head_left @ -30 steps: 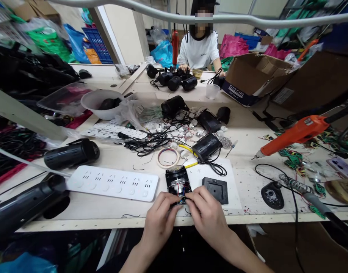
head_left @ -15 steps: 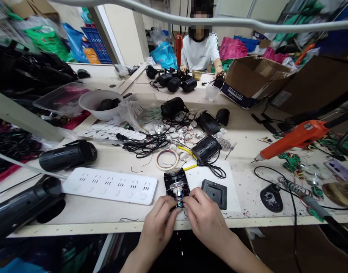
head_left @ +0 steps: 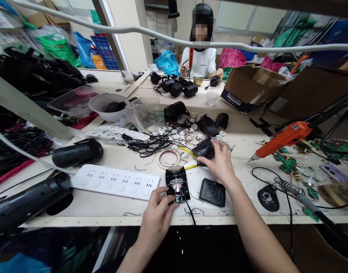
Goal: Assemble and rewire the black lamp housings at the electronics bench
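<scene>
My left hand point(head_left: 158, 208) pinches the lower edge of an opened black plastic housing point(head_left: 168, 178). Inside this housing are a clear round part, thin red and blue wires and a small circuit board; a black cable runs from its lower right. Farther up the bench, my right hand point(head_left: 221, 161) has its thumb and fingers around a black plastic shell point(head_left: 203, 148), whose right end the hand hides. A square black frame point(head_left: 212, 192) lies on white paper between the two. Yellow-handled pliers point(head_left: 189, 167) rest beside the shell.
A white power strip point(head_left: 117, 181) lies at left near black cylindrical housings point(head_left: 77, 152). A tape roll point(head_left: 168, 158), cables and small parts are behind. An orange electric screwdriver point(head_left: 282, 140) hangs at right over circuit boards. A co-worker point(head_left: 201, 60) sits opposite.
My right hand has left the opened housing and moved up and right to the black shell. My left hand stays on the opened housing. The view has shifted slightly.
</scene>
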The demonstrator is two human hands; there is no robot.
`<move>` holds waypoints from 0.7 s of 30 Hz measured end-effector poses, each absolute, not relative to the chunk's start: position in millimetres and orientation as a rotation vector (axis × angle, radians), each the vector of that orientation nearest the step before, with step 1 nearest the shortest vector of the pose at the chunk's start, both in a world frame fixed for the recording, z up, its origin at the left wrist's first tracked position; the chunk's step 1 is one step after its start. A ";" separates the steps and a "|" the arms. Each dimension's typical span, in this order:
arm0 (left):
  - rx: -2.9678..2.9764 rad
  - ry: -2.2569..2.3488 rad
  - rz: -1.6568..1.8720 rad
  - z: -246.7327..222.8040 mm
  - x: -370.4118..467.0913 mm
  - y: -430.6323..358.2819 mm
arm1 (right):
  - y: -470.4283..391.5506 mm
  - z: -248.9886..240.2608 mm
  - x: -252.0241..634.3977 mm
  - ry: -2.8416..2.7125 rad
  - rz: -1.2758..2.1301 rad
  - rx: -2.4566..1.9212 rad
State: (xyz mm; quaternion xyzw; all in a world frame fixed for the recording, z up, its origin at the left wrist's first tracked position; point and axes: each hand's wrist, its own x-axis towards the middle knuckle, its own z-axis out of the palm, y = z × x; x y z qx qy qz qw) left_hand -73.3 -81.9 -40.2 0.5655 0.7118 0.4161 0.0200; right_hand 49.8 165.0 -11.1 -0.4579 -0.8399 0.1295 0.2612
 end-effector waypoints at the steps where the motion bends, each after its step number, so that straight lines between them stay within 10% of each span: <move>1: 1.748 2.219 1.287 -39.6 -73.2 -82.8 | 163.9 -13.3 45.5 -2.300 0.351 -1.263; 16: 1.546 2.328 1.268 -40.2 -61.5 -86.5 | 163.2 4.6 36.3 -2.303 0.461 -1.292; 21: 1.395 2.191 1.304 -41.4 -72.2 -87.9 | 143.0 20.1 66.1 -2.064 0.997 -0.938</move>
